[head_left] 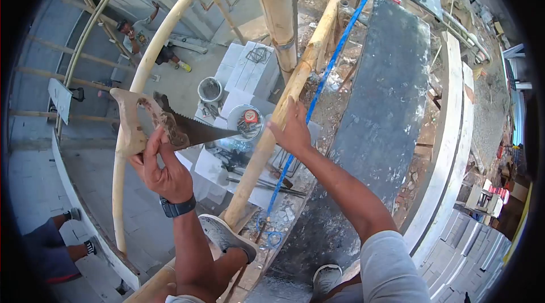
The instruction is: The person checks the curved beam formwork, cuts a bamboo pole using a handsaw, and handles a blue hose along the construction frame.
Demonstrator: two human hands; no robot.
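My left hand (163,169), with a dark watch on the wrist, is closed on the pale handle of a hand saw (201,130). The saw's toothed blade points right, and its tip lies near the bamboo pole (258,158) in this view. My right hand (294,130) grips that slanting pole, fingers over its top. A blue rope (340,42) runs beside the pole, just right of my right hand. Behind the saw handle passes a curved, peeled pole (146,70). My shoe (226,236) is against the lower part of the bamboo pole.
Below stand a bucket of nails (234,118), another bucket (210,79) and white blocks (258,79). A dark board (380,104) and long planks (445,150) lie to the right. One person (145,42) sits at upper left; another person's legs (62,252) show lower left.
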